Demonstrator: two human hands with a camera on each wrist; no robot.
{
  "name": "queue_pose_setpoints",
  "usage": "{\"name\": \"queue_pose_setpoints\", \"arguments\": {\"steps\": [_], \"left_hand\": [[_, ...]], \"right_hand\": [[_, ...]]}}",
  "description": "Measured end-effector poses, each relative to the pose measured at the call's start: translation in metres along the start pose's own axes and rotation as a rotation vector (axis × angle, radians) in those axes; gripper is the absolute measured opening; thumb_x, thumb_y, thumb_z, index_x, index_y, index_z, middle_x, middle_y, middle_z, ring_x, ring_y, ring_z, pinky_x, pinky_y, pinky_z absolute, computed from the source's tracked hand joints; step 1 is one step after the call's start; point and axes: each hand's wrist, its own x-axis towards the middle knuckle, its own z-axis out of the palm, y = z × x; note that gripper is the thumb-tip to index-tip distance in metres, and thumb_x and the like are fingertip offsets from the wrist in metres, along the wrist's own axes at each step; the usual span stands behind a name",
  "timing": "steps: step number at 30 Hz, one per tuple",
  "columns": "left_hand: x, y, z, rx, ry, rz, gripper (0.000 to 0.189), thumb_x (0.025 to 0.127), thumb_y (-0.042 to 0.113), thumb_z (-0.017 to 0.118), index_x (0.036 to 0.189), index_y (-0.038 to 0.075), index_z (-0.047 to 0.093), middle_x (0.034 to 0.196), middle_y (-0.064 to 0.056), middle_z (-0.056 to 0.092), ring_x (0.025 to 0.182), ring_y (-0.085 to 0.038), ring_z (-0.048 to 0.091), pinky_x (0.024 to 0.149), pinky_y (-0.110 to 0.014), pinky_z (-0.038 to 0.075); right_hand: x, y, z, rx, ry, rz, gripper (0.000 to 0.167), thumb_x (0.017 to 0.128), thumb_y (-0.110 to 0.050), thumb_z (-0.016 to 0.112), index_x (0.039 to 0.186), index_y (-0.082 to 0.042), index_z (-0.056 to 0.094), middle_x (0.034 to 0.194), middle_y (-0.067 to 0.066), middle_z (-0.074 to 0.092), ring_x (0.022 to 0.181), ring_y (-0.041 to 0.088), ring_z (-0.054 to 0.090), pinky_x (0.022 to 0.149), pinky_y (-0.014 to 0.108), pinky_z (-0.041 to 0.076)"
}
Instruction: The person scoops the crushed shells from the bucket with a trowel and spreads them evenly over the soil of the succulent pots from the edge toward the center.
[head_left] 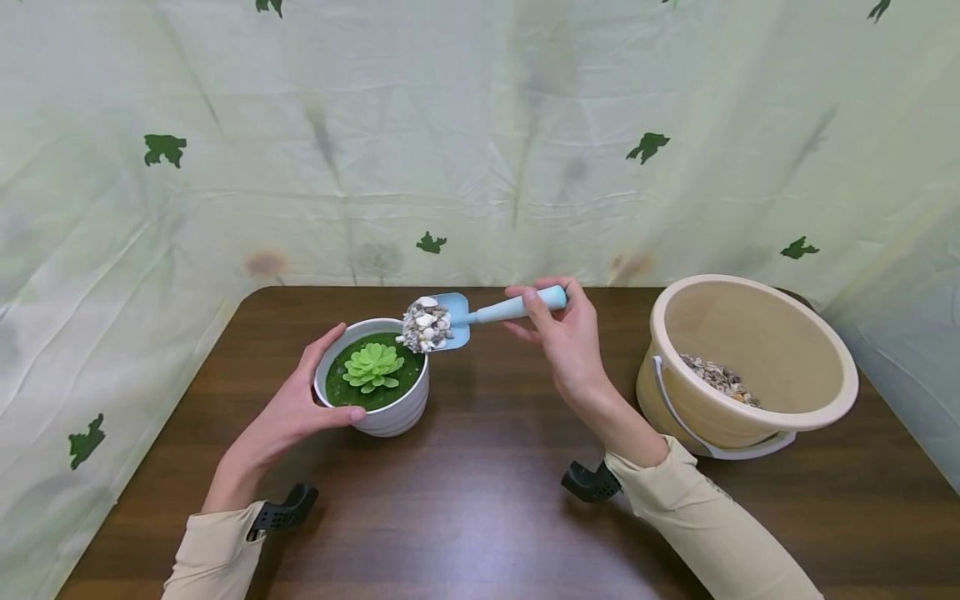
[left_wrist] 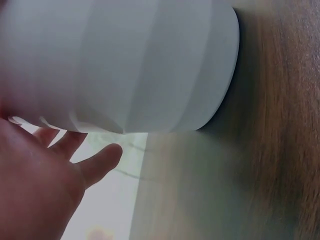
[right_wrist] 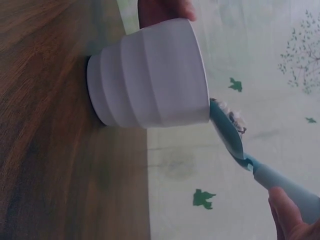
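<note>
A white ribbed flower pot (head_left: 392, 414) stands upright on the table, holding a green succulent (head_left: 372, 367) on a dark green surface. My left hand (head_left: 303, 400) grips the pot's left side, thumb at the near rim and fingers around the far side. In my right hand (head_left: 567, 333) is the handle of a light blue trowel (right_wrist: 227, 131), pinched between thumb and fingers. Small shells and pebbles (head_left: 426, 324) are heaped on its blade. The blade's tip lies at the pot's right rim, tilted down toward it in the right wrist view.
On the right of the brown table (head_left: 480, 500) stands a beige bucket (head_left: 648, 379) with a pale handle hanging at its front. More shell and pebble mix (head_left: 722, 379) lies inside it. A pale curtain (head_left: 480, 150) with green leaf shapes hangs behind the table.
</note>
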Motion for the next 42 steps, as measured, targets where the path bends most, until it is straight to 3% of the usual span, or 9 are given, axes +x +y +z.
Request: {"name": "queue_pose_setpoints", "arguments": {"steps": [3, 9, 21, 29, 34, 42], "left_hand": [[-0.0006, -0.0009, -0.0010, -0.021, -0.011, 0.003, 0.103, 0.078, 0.006, 0.080, 0.158, 0.025, 0.016, 0.153, -0.009, 0.026, 0.128, -0.021, 0.035, 0.091, -0.016, 0.037], [-0.0007, -0.0009, -0.0012, -0.104, -0.030, 0.011, 0.099, 0.081, 0.003, 0.076, 0.157, 0.028, 0.018, 0.153, -0.011, 0.025, 0.124, -0.019, 0.038, 0.091, -0.019, 0.040], [0.0013, -0.0003, 0.0020, 0.008, -0.004, 0.000, 0.104, 0.077, 0.009, 0.081, 0.157, 0.028, 0.018, 0.152, -0.007, 0.026, 0.129, -0.025, 0.032, 0.092, -0.018, 0.038], [-0.0013, -0.0017, 0.0003, -0.093, -0.037, 0.013, 0.100, 0.080, 0.003, 0.076, 0.157, 0.028, 0.018, 0.153, -0.009, 0.025, 0.126, -0.020, 0.037, 0.091, -0.019, 0.040], [-0.0011, -0.0013, 0.0007, -0.095, -0.031, 0.013, 0.099, 0.080, 0.004, 0.077, 0.156, 0.029, 0.020, 0.152, -0.010, 0.027, 0.125, -0.020, 0.039, 0.091, -0.019, 0.040], [0.0014, -0.0029, 0.0028, -0.052, -0.022, 0.030, 0.104, 0.077, 0.004, 0.080, 0.157, 0.029, 0.018, 0.153, -0.011, 0.027, 0.128, -0.018, 0.036, 0.093, -0.017, 0.038]], "right_hand": [[0.0002, 0.0006, -0.0003, 0.003, -0.003, 0.001, 0.013, 0.098, -0.003, 0.058, 0.106, -0.001, 0.047, 0.111, 0.033, 0.062, 0.094, 0.028, 0.065, 0.080, 0.045, 0.054], [0.0010, 0.0014, 0.0010, 0.006, -0.017, -0.006, 0.012, 0.098, -0.002, 0.057, 0.105, -0.001, 0.047, 0.110, 0.031, 0.064, 0.095, 0.028, 0.064, 0.080, 0.045, 0.054], [-0.0003, 0.0000, 0.0003, -0.015, -0.022, -0.018, 0.016, 0.098, -0.005, 0.060, 0.107, -0.001, 0.047, 0.111, 0.030, 0.063, 0.098, 0.030, 0.064, 0.081, 0.045, 0.054], [-0.0023, 0.0006, 0.0004, -0.013, -0.024, -0.020, 0.017, 0.098, -0.005, 0.060, 0.107, 0.000, 0.047, 0.111, 0.031, 0.063, 0.099, 0.032, 0.064, 0.081, 0.045, 0.054], [-0.0030, 0.0003, 0.0014, -0.008, -0.031, -0.034, 0.016, 0.098, -0.006, 0.060, 0.107, -0.001, 0.047, 0.113, 0.037, 0.059, 0.100, 0.032, 0.064, 0.082, 0.045, 0.054], [-0.0035, 0.0011, 0.0019, -0.009, -0.037, -0.042, 0.017, 0.098, -0.006, 0.060, 0.107, -0.001, 0.046, 0.113, 0.035, 0.060, 0.101, 0.032, 0.064, 0.082, 0.045, 0.053]]}}
